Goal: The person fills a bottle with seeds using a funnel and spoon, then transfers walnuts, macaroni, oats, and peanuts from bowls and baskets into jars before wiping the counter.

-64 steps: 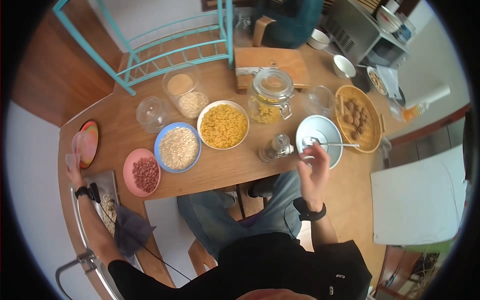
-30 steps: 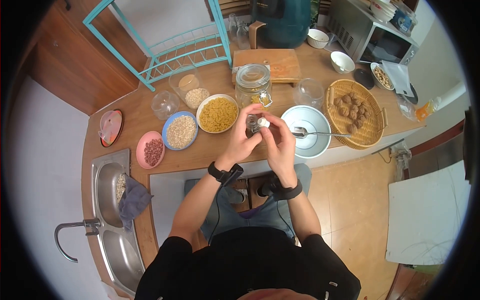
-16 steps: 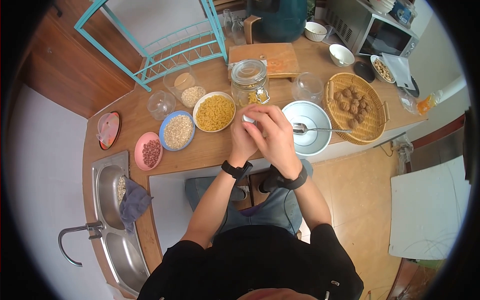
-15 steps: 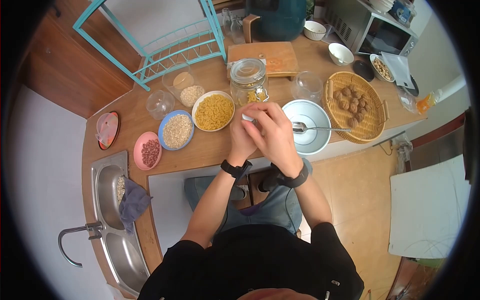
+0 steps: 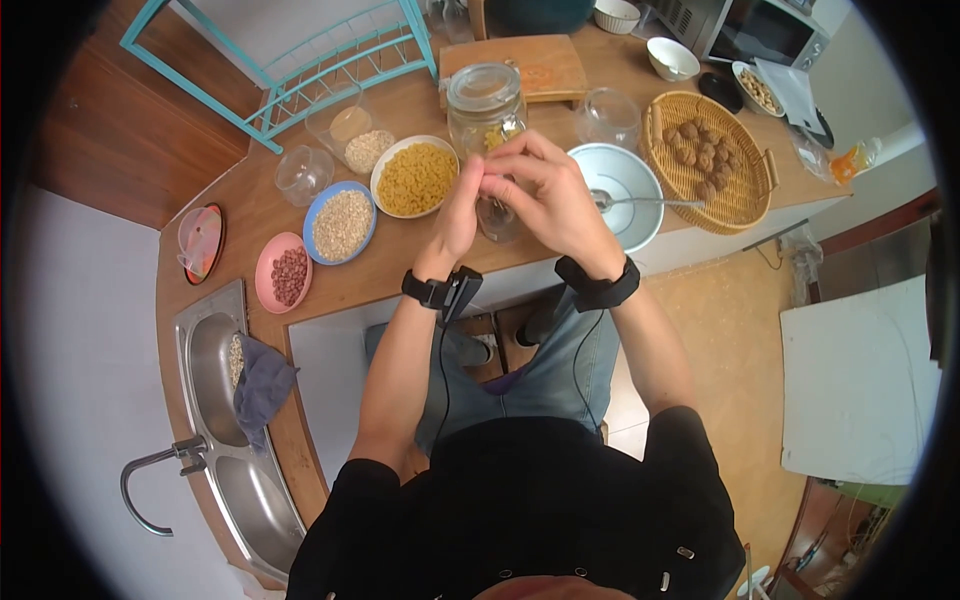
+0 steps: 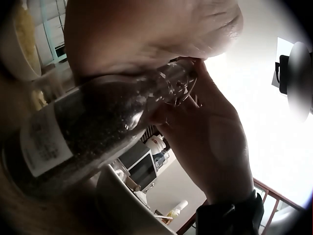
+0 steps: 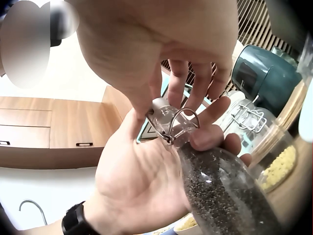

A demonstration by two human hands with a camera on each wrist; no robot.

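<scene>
A clear glass swing-top bottle (image 7: pixel 220 186) full of small dark seeds leans at a tilt in both wrist views, a white label on its side. My left hand (image 5: pixel 458 215) has its fingers curled round the bottle's neck. From the other side, my right hand (image 5: pixel 560 205) reaches over the top, thumb and fingers at the white stopper (image 7: pixel 159 103) and wire clasp (image 7: pixel 178 122). In the head view the hands meet above the bottle (image 5: pixel 498 218) and hide its top. A pale blue bowl (image 5: pixel 632 215) with a spoon (image 5: pixel 660 202) in it is just right of the right hand.
Left of the hands are bowls of yellow pasta (image 5: pixel 415 178), oats (image 5: pixel 341 225) and reddish beans (image 5: pixel 289 277). Behind stands a clip-top glass jar (image 5: pixel 485 110). A wicker basket (image 5: pixel 660 165) of walnuts is at right, a sink (image 5: pixel 215 350) at left.
My left hand has come from the small tray at far left to the bottle, which stood on the counter. My right hand has moved left from the pale blue bowl to the bottle's top.
</scene>
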